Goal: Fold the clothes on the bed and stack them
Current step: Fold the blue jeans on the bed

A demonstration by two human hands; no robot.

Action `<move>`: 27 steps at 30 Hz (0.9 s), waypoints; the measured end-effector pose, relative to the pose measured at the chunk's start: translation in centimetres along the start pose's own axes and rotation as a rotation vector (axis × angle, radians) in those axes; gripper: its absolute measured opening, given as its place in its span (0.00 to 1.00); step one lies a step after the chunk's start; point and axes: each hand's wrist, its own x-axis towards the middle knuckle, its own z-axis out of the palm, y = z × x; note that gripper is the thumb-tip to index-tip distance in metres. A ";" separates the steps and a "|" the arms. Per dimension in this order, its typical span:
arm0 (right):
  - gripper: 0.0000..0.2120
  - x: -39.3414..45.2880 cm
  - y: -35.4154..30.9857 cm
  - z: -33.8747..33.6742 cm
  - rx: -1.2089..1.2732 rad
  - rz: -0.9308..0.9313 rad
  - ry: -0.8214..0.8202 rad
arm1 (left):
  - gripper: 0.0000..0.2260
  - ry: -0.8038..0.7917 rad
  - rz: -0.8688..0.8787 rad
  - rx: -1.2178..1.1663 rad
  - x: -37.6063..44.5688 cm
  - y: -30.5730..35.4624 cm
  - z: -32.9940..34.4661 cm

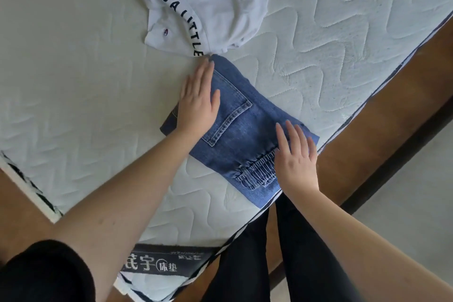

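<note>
Folded blue jeans (247, 125) lie on the white quilted mattress (73, 81), near its front edge, back pocket and elastic waistband facing up. My left hand (198, 103) lies flat on the jeans' left edge with straight fingers. On the right end, beside the waistband, my right hand (296, 159) presses flat, fingers spread. A crumpled white sweatshirt (213, 4) with dark blue lettering lies just beyond the jeans, its hem touching their far corner.
The mattress edge has dark striped piping and a dark label (159, 265) at the near corner. A brown wooden bed frame (382, 130) runs along the right side, with pale floor (416, 203) beyond. My legs in black trousers (282, 265) stand against the bed.
</note>
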 end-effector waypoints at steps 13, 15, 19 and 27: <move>0.34 7.3 -0.7 2.6 -0.316 -0.419 -0.391 | 0.26 -0.222 -0.083 0.247 -13.0 0.4 4.9; 0.33 6.9 0.2 1.4 -0.277 -0.424 -0.330 | 0.23 -0.131 -0.077 0.263 -13.0 -1.0 4.0; 0.30 7.0 0.4 -0.2 0.120 -0.143 -0.215 | 0.23 0.034 -0.547 -0.003 -10.8 -4.1 2.3; 0.28 15.8 -4.0 -0.5 0.265 0.226 -0.349 | 0.14 -0.512 -0.958 -0.899 -7.3 -11.5 -0.8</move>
